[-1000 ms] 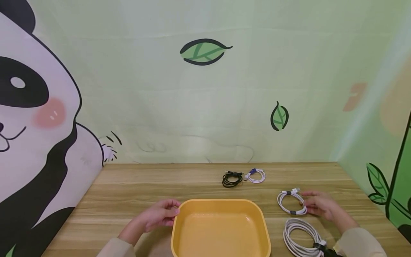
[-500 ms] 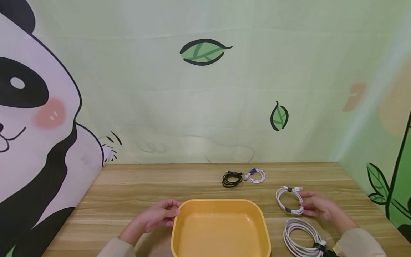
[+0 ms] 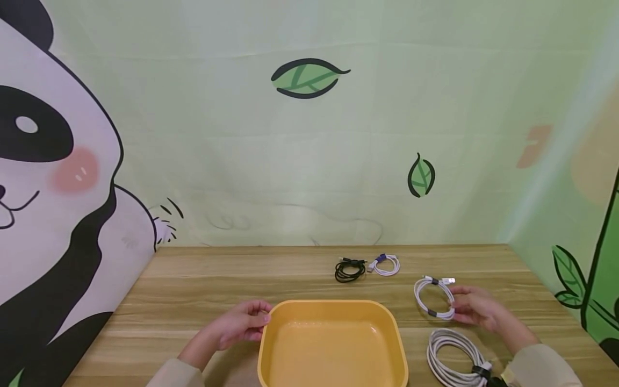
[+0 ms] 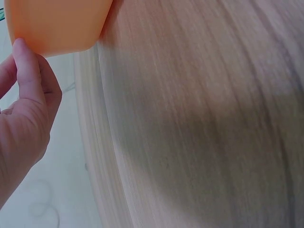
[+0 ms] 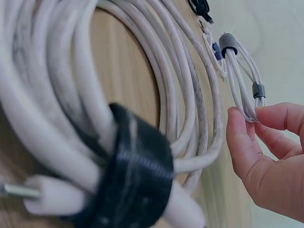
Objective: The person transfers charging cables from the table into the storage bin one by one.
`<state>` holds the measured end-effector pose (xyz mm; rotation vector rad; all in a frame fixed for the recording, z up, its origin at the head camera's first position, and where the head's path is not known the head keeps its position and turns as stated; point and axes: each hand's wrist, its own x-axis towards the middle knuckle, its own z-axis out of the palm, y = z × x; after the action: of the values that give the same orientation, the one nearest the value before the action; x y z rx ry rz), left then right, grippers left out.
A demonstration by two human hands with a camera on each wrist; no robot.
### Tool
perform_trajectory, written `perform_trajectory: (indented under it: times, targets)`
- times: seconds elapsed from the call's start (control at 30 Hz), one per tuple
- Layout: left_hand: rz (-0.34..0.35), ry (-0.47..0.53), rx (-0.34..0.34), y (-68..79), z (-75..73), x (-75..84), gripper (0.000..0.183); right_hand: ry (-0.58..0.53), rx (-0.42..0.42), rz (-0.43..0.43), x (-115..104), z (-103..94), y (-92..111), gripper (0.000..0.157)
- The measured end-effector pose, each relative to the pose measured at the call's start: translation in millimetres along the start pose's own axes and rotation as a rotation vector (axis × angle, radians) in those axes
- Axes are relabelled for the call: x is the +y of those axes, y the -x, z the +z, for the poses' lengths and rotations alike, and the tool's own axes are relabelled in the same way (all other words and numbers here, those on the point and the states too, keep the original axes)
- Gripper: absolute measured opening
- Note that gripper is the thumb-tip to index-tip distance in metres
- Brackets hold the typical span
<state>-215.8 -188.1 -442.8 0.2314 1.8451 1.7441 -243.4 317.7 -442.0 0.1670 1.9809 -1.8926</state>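
White cable coil [image 3: 417, 294] with two dark ties [image 3: 434, 281] was held to the right of the yellow tray [image 3: 333, 344], out past its far right corner, a roundish loop with no clear long axis. The right hand [image 3: 479, 310] was much the nearer, pinching the loop's right side, while the left hand [image 3: 242, 324], well apart across the tray, gripped the rim near the far left corner. From the left hand the coil lay rightward and slightly farther off; whether it touched the table [image 3: 193, 274] could not be told.
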Motion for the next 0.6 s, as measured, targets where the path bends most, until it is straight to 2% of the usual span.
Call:
perform_trajectory:
  times: [0.43, 0.6]
  targets:
    - [0.003, -0.002, 0.0, 0.3, 0.2, -0.2, 0.03, 0.075, 0.02, -0.082, -10.9, 14.1, 0.5, 0.042]
    - [0.004, -0.003, 0.001, 0.6, 0.3, 0.0, 0.03, 0.13, 0.033, -0.093, -14.8, 19.1, 1.2, 0.05]
